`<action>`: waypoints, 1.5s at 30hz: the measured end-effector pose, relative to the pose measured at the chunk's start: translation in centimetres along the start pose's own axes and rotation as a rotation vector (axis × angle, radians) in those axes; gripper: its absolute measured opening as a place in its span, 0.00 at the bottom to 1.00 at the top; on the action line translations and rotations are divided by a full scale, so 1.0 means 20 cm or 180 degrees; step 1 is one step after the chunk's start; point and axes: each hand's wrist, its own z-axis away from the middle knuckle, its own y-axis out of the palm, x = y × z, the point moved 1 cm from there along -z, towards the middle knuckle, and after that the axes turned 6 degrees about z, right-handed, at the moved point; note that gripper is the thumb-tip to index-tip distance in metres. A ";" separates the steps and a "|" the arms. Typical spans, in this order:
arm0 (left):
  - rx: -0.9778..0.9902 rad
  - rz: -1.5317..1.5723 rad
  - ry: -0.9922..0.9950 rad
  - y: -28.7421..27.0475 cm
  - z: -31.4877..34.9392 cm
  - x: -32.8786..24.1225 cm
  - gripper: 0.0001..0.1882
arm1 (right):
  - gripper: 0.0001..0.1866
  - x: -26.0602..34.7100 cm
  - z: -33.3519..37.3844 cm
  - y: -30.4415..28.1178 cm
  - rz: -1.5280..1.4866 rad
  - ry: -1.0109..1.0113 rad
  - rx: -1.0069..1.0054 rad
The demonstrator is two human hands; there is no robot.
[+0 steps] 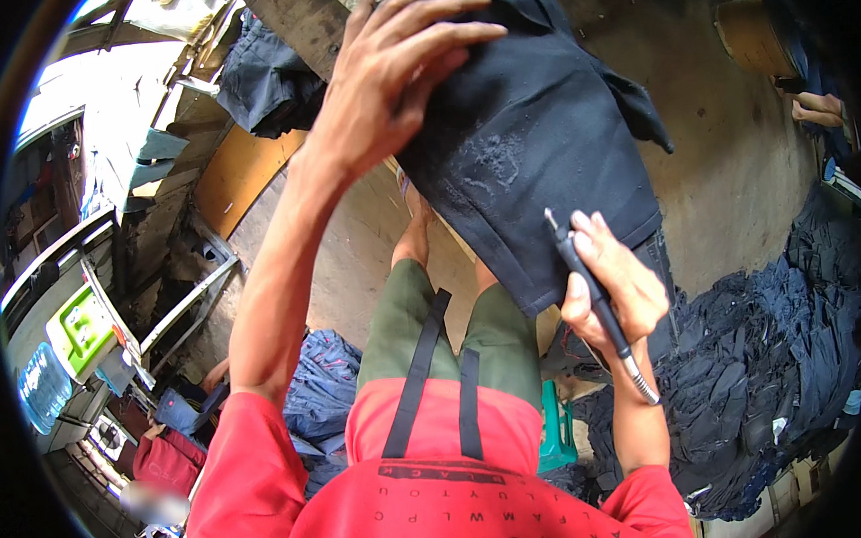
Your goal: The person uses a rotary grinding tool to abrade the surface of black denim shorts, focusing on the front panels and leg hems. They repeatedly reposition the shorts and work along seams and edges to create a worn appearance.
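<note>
A dark garment (559,160), which looks like a pair of trousers, lies over a board in front of me, its hem toward me. A whitish, scuffed patch marks the cloth near its middle. My left hand (386,76) is at the garment's upper left, fingers spread, holding nothing; whether it touches the cloth I cannot tell. In my right hand (625,281) is a pen-shaped rotary tool (597,292) with a black body, a metal tip and a coiled metal sleeve at its back end. The fingers close around it, and the tip points up-left, close above the cloth below the patch.
Dark clothes are heaped in a large pile (756,362) at right. Another dark garment (267,80) lies at upper left. A green plastic stool (555,431) stands by my legs. A water bottle (44,387) and a person in red (167,463) are at left.
</note>
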 end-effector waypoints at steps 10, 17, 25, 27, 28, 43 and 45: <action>0.0955 0.0681 0.0168 0.19 0.13 -0.21 0.42 | 0.18 -0.01 -0.06 0.01 -0.0087 -0.0318 0.0406; 0.1230 0.0650 0.0162 0.18 0.11 -0.21 0.49 | 0.15 -0.02 -0.11 0.04 -0.0006 -0.0316 0.0489; 0.1242 0.0590 0.0153 0.20 0.11 -0.18 0.49 | 0.15 -0.03 -0.10 0.04 -0.0066 -0.0277 0.0460; 0.1297 0.0597 0.0113 0.19 0.11 -0.19 0.49 | 0.15 -0.03 -0.09 0.04 -0.0105 -0.0255 0.0450; 0.1350 0.0621 0.0069 0.19 0.11 -0.19 0.49 | 0.15 -0.04 -0.08 0.03 -0.0097 -0.0240 0.0442; 0.1434 0.0543 0.0021 0.16 0.09 -0.23 0.48 | 0.15 -0.07 -0.02 -0.02 -0.0064 -0.0124 0.0325; 0.1439 0.0528 0.0028 0.16 0.08 -0.24 0.48 | 0.15 -0.07 -0.01 -0.02 -0.0043 -0.0104 0.0328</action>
